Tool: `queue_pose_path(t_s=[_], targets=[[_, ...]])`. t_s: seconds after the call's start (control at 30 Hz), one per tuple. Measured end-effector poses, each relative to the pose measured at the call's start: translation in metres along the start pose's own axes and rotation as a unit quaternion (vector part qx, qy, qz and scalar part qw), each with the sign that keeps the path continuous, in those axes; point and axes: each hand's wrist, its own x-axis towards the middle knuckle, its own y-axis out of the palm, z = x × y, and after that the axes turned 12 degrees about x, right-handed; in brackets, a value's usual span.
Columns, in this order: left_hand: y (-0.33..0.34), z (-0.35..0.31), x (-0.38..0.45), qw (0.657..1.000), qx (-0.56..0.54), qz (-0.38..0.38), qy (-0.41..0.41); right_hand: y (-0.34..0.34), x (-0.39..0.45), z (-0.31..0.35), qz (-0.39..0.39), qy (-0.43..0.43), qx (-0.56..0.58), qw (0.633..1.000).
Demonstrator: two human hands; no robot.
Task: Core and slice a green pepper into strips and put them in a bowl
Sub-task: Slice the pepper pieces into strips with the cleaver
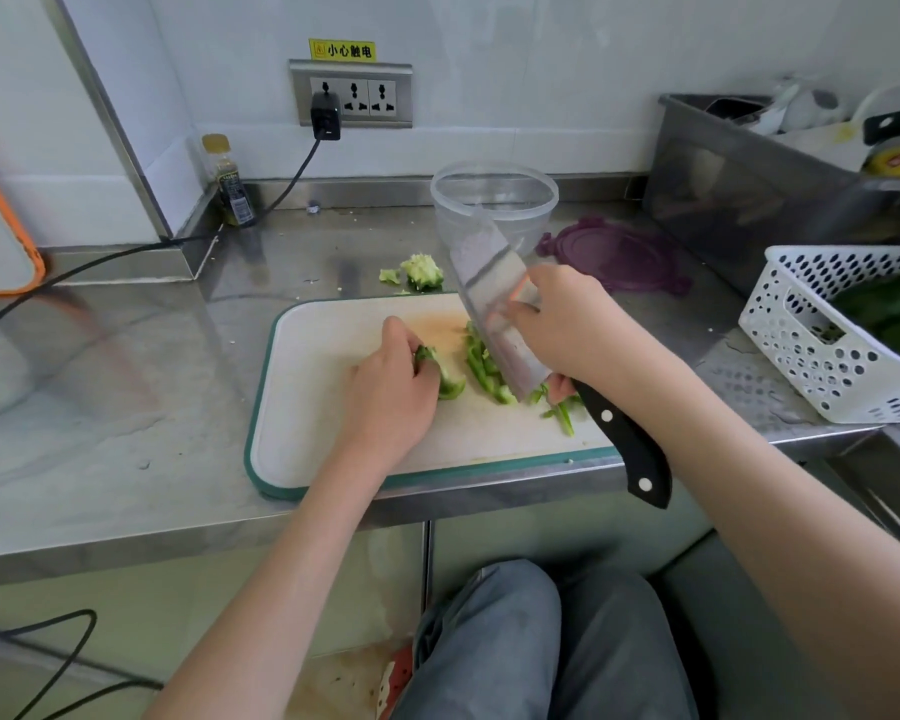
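Green strips (481,368) half-hidden behind knife (494,304) right hand (567,330) grips; left hand (391,387) pinches pepper piece (448,379).

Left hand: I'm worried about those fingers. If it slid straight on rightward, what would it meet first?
Probably the cut pepper strips, then the knife blade just beyond; depth is uncertain. The left hand grips a pepper piece.

Left hand (393,379) grips pepper piece (450,379); right hand (567,330) on knife (494,288)

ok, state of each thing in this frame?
cleaver: tilted, blade held by right hand
pepper strips: cut, on cutting board
pepper piece: uncut, gripped by left hand
clear bowl: empty, uncovered
purple lid: off, flat on counter
pepper core: removed, behind board
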Motion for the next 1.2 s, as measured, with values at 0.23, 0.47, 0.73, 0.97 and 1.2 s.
queue_pose_path(t_s=[0.23, 0.47, 0.73, 0.97, 1.2], targets=[[-0.001, 0.001, 0.000, 0.999, -0.023, -0.012, -0.020, 0.011, 0.000, 0.011, 0.069, 0.034, 0.035, 0.996], [0.000, 0.004, 0.001, 0.999, -0.040, -0.009, -0.026, 0.029, 0.010, 0.013, 0.095, 0.072, 0.045, 0.992], [-0.002, 0.002, 0.001, 0.999, -0.033, -0.014, -0.040, 0.034, 0.006, 0.012, 0.088, 0.044, 0.006, 0.995], [-0.002, 0.002, 0.001, 0.998, -0.038, -0.008, -0.042, 0.039, 0.008, 0.017, 0.108, 0.075, -0.020, 0.991], [-0.003, 0.004, 0.001, 0.999, -0.028, -0.002, -0.028, 0.042, 0.008, 0.016, 0.117, 0.043, -0.052, 0.991]])
